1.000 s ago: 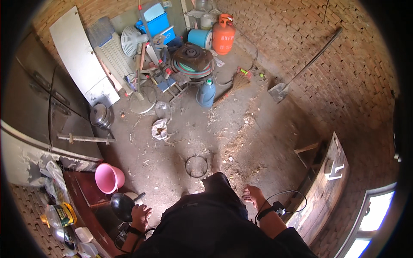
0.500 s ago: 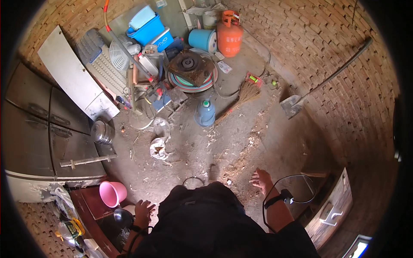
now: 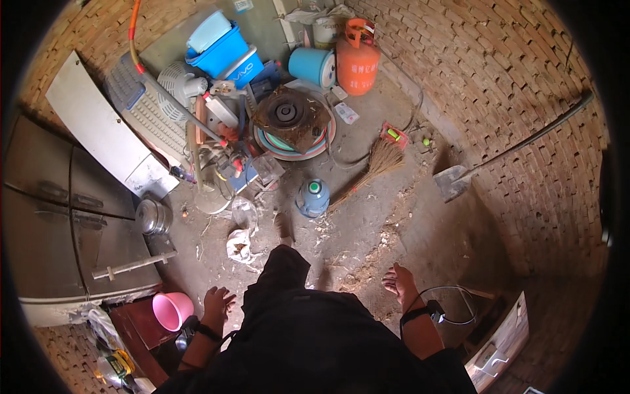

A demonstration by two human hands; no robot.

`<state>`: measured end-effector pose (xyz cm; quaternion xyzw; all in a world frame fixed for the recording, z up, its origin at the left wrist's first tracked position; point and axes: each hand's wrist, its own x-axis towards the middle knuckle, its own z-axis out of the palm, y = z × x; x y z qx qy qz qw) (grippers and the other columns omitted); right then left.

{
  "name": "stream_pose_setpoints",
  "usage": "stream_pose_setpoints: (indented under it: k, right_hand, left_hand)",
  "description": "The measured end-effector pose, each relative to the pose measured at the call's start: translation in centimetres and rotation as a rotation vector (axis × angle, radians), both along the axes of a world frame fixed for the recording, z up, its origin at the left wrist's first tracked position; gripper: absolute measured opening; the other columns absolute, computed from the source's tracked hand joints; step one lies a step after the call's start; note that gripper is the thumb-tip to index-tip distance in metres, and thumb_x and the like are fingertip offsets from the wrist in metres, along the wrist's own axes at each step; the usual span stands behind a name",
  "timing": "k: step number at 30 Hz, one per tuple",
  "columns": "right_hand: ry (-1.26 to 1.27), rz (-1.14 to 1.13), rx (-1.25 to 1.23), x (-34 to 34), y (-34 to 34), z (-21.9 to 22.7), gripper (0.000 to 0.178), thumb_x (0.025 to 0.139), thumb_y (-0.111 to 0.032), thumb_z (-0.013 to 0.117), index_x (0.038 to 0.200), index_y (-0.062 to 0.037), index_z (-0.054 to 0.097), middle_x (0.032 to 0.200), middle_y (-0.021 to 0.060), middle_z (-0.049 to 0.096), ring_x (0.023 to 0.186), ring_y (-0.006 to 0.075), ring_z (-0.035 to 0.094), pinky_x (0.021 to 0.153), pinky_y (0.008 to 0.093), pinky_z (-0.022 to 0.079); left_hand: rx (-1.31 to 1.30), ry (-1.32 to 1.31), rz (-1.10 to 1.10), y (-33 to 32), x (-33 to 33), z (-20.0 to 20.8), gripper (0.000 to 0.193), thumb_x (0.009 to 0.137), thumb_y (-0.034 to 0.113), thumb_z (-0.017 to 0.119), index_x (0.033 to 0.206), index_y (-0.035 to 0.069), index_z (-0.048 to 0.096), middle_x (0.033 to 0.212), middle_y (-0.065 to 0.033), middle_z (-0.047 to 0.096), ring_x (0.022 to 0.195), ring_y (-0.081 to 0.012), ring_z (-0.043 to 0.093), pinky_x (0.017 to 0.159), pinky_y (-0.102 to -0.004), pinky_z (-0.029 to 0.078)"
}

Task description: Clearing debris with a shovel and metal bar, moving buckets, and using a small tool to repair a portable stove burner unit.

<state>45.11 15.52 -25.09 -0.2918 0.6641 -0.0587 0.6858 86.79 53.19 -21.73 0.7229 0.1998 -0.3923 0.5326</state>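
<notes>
My left hand hangs with its fingers apart and holds nothing. The pink bucket is the thing closest to it, on the lower left, with no contact that I can see. On the other side my right hand is above the dirty floor, empty, its fingers loosely bent and apart. Farther ahead stand a blue water jug with a green cap and a straw broom lying beside it. A white plastic bag lies near my forward foot.
A rusty stove rests on stacked basins ahead. An orange gas cylinder and a blue bucket stand behind it. The shovel leans on the right brick wall. On the left are a dark fridge and a metal pot.
One foot has come forward between the bag and the jug. The scene has shifted as I move ahead. Both hands still hang at my sides, the right one's fingers more bent.
</notes>
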Motion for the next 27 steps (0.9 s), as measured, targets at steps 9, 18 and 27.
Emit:
stream_pose_setpoints:
  k: [9, 18, 27]
  right_hand:
    - [0.147, -0.060, -0.014, 11.0, -9.4, 0.2, 0.040, 0.094, -0.044, 0.050, 0.104, -0.0062, 0.057, 0.094, 0.0083, 0.062, 0.082, 0.0213, 0.063, 0.072, 0.0358, 0.051]
    - [0.026, 0.106, -0.069, 28.8, -22.5, -3.3, 0.033, 0.092, -0.034, 0.056, 0.106, -0.0045, 0.055, 0.095, 0.0096, 0.062, 0.076, 0.0213, 0.063, 0.067, 0.0339, 0.052]
    - [-0.061, 0.356, -0.187, 40.3, -36.2, -17.5, 0.046, 0.088, -0.032, 0.064, 0.116, 0.0025, 0.053, 0.098, 0.0097, 0.063, 0.079, 0.0188, 0.065, 0.064, 0.0301, 0.052]
  left_hand:
    - [-0.085, 0.060, -0.080, -17.5, 16.3, -3.1, 0.033, 0.088, 0.023, 0.059, 0.117, 0.010, 0.048, 0.096, -0.0044, 0.056, 0.084, -0.0197, 0.062, 0.063, -0.0319, 0.046]
    - [-0.029, 0.139, -0.262, -35.5, 27.0, -6.7, 0.055, 0.088, 0.023, 0.060, 0.134, 0.006, 0.036, 0.110, -0.0065, 0.057, 0.093, -0.0189, 0.060, 0.074, -0.0337, 0.047]
    - [-0.105, 0.079, -0.282, -49.8, 31.4, -18.1, 0.070, 0.090, 0.039, 0.060, 0.143, 0.007, 0.028, 0.138, -0.0096, 0.043, 0.128, -0.0247, 0.040, 0.103, -0.0411, 0.031]
